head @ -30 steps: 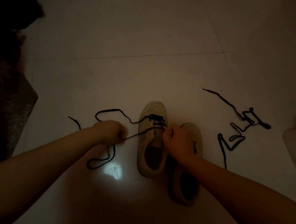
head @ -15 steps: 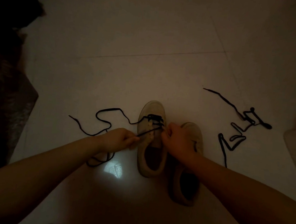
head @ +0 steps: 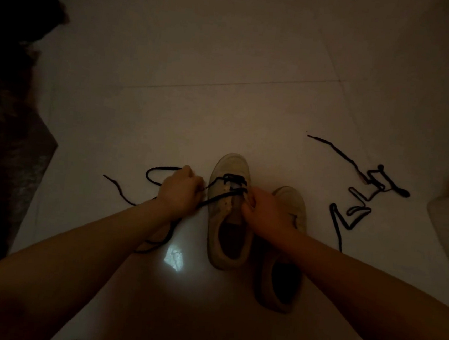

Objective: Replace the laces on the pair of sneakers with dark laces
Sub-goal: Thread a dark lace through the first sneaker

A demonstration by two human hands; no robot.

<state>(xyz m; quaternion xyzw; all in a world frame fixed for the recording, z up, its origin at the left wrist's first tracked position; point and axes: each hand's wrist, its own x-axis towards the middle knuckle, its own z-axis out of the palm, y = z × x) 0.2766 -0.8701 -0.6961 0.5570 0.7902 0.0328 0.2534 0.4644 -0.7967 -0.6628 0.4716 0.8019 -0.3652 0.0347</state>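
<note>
Dark lace (head: 215, 197) partly hidden under left hand (head: 180, 190); right hand (head: 264, 212) covers second sneaker's (head: 291, 203) eyelets.

I had only one view, a wide-angle camera worn on the head. It looked forward and steeply down at the floor (head: 228, 60), with both forearms reaching in from the bottom edge. It sat close above the hands, the sneakers (head: 229, 225) near centre. The wide lens bowed the frame's edges, and the light was dim.
</note>
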